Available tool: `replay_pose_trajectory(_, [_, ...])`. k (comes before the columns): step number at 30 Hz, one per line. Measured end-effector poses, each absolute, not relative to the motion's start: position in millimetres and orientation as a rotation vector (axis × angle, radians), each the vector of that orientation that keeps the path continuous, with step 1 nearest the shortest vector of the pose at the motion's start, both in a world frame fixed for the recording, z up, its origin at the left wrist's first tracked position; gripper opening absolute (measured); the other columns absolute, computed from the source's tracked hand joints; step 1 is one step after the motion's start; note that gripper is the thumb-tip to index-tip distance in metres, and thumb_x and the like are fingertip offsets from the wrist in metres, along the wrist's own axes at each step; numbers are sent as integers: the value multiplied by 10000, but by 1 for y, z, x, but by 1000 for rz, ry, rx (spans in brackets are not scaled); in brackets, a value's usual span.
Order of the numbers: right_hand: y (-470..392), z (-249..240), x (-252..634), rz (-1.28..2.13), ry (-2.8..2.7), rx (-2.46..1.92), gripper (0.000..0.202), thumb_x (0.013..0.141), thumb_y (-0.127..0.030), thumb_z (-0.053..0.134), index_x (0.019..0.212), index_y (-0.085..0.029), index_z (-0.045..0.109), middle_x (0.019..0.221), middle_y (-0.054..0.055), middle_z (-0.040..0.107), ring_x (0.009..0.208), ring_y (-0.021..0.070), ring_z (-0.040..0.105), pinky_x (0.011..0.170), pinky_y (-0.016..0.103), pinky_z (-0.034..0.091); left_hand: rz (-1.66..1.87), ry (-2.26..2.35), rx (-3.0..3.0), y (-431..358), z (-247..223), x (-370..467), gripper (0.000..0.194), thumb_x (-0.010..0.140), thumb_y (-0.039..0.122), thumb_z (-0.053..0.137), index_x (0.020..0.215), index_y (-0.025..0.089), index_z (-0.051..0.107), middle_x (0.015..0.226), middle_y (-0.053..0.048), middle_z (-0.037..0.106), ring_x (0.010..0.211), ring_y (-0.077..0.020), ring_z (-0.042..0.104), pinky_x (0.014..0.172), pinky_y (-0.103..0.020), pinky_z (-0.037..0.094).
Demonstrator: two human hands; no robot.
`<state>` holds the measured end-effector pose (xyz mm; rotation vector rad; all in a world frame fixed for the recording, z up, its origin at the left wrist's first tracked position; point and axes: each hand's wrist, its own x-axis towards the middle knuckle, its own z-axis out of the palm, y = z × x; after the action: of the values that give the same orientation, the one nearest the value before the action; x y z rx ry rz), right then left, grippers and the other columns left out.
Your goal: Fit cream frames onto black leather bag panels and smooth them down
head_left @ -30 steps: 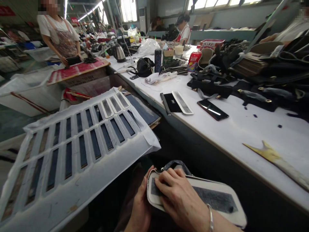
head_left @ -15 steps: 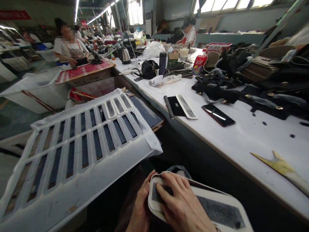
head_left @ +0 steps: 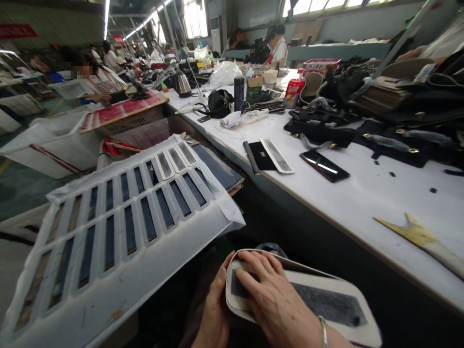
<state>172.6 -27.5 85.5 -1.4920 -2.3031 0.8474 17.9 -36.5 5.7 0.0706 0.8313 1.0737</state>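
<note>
A worker's right hand [head_left: 270, 302] is pressing flat, fingers spread, on the near end of a white oval panel [head_left: 326, 314] with a dark strip down its middle. The left hand [head_left: 213, 309] is gripping the panel's rounded end from the side and below, thumb along the edge. The panel is lying low in the frame, over the worker's lap, below the edge of the white table [head_left: 362, 203]. A bangle [head_left: 322, 331] is circling the right wrist.

To the left, a white tray [head_left: 119, 227] of slotted rows is holding dark strips and tilting toward the worker. On the table a smaller panel [head_left: 277, 154] is lying beside a black card [head_left: 263, 157], with a phone [head_left: 324, 165] near them. Black straps [head_left: 362, 133] are piling up at the table's far right. Other people are working at benches in the background.
</note>
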Motion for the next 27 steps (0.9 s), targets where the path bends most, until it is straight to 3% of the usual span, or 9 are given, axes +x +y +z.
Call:
replay_pose_trajectory(6, [-27,87,173,881,-2197,-1511,487,688,-64,536,1123,-281,577,1387,2,491,1239,214,422,1076,393,233,1051,753,63,-37,-7,17,381,924,369,583,1256,206,672,1359,-79,621,1414,-296,377,1232,-437,124])
replay_pose_trajectory(9, [-29,90,176,864,-2161,-1549,415,755,-94,545,1123,-283,572,1313,10,513,1174,216,439,1054,390,248,1025,747,73,-39,-15,16,404,941,382,553,1288,199,647,1375,-106,605,1379,-319,429,1218,-482,165])
replay_pose_trajectory(13, [-29,94,180,838,-2251,-1497,258,869,-206,543,1114,-284,561,1239,14,542,1117,230,463,1030,440,234,1024,764,74,-38,-15,14,391,924,401,574,1257,220,672,1355,-92,622,1376,-306,438,1211,-448,206])
replay_pose_trajectory(18, [-29,94,177,786,-2257,-1504,182,890,-222,541,1068,-252,561,1150,23,569,1056,231,477,981,443,248,1021,796,52,-37,-8,13,386,892,406,610,1236,250,685,1396,-61,592,1412,-301,383,1211,-450,211])
replay_pose_trajectory(27, [-30,91,175,795,-2239,-1506,186,895,-222,541,1078,-250,556,1162,24,563,1052,235,473,966,450,227,1002,791,46,-39,-7,13,422,870,434,644,1266,289,659,1376,-77,607,1375,-320,435,1200,-487,216])
